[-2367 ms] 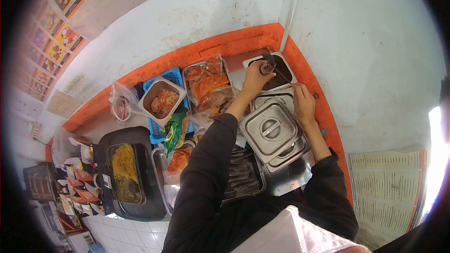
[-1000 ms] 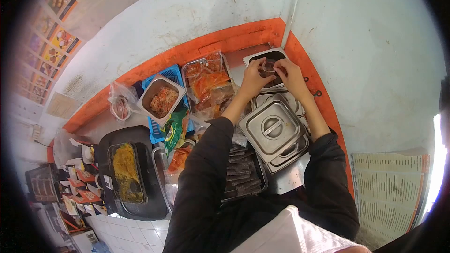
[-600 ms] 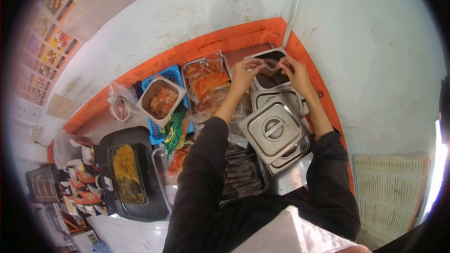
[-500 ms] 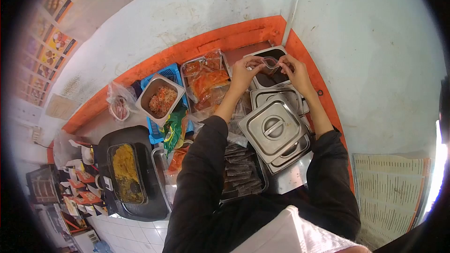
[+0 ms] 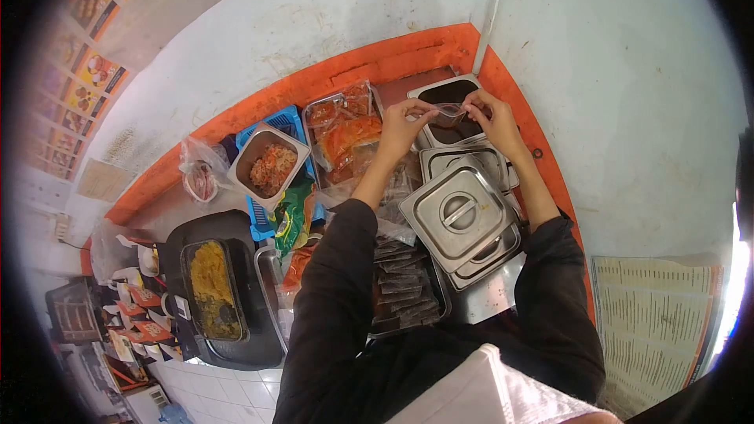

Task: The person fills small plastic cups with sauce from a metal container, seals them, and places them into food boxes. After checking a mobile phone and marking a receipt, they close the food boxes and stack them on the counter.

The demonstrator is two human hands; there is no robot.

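Between my two hands a small clear plastic bag [image 5: 450, 112] is stretched by its rim. My left hand [image 5: 404, 127] pinches one side of it, thumb against fingers. On the other side, my right hand [image 5: 493, 121] grips the bag the same way. Beneath the bag stands a deep steel container [image 5: 441, 85] with a dark inside; what fills it I cannot make out. Close below my hands lie stacked steel lids, the top one a handled lid [image 5: 458, 213]. To the left is a tray [image 5: 380, 107] of orange-red bagged food.
A steel pan [image 5: 301, 144] of chopped reddish food rests on a blue basket [image 5: 261, 229]. Dark flat packets [image 5: 404, 283] fill a tray near my body. A black griddle [image 5: 271, 322] holding yellow food stands left. Walls border the counter behind and right.
The bag's mouth, rounded and gaping before, is now drawn flatter and wider. My left hand has shifted slightly left and down; my right hand stays almost in place.
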